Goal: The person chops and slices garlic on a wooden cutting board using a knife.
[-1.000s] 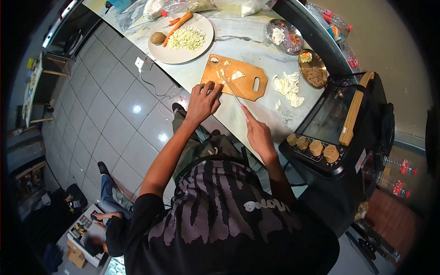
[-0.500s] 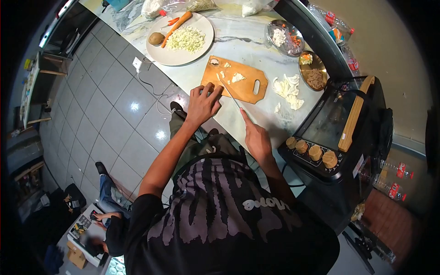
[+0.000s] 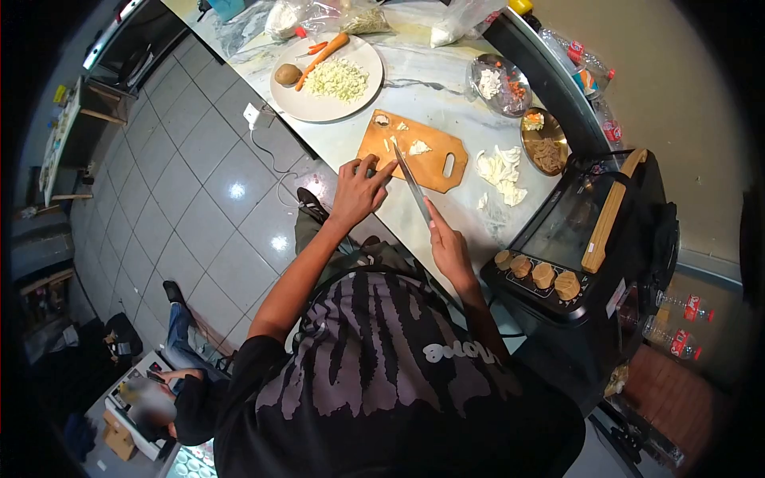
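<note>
A wooden cutting board (image 3: pixel 434 170) lies on the marble counter with small pale chopped pieces (image 3: pixel 419 147) on it. My left hand (image 3: pixel 358 190) rests at the board's near left edge, fingers spread and one fingertip close to the blade. In my right hand (image 3: pixel 449 243) is a knife (image 3: pixel 412 182), its blade lying over the board and its tip near the small pieces. Pale leaves (image 3: pixel 500 174) lie right of the board. A plate (image 3: pixel 319 113) behind it holds a carrot (image 3: pixel 323 60), a potato (image 3: pixel 288 75) and chopped greens (image 3: pixel 337 79).
At the right stands a black oven (image 3: pixel 550 263) with wooden knobs. Metal dishes of food (image 3: pixel 547 154) (image 3: pixel 500 84) sit behind it. Plastic bags (image 3: pixel 466 20) line the counter's back. Another person (image 3: pixel 191 398) sits at lower left.
The view has shifted slightly. The knife blade has turned and its flat shows more, with its tip closer to my left fingertips. The other person's head has moved a little.
</note>
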`<state>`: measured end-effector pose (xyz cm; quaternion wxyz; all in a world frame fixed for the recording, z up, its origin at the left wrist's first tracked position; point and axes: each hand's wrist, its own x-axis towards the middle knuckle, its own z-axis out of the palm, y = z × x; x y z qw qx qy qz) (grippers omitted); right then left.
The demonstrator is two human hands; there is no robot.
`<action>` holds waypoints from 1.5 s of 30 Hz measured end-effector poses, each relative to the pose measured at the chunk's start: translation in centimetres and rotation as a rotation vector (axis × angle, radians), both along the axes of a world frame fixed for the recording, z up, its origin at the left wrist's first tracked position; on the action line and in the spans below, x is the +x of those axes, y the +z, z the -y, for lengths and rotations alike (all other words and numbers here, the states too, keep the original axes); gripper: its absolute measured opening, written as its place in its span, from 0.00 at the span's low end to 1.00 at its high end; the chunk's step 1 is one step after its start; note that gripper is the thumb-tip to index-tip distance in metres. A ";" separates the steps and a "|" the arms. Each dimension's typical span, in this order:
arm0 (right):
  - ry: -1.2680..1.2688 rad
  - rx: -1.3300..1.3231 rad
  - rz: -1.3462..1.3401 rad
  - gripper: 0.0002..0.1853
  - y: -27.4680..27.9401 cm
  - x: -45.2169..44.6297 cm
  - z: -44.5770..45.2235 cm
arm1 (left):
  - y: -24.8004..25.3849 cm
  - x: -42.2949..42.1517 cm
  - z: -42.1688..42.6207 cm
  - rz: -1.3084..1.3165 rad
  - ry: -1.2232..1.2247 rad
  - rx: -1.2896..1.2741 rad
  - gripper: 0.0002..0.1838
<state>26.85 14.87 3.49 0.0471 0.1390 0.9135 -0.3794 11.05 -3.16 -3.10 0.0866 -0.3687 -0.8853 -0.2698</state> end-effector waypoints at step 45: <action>0.022 0.124 0.043 0.25 2.0 -0.8 -4.1 | 2.8 -3.9 -4.9 0.611 0.139 0.291 0.09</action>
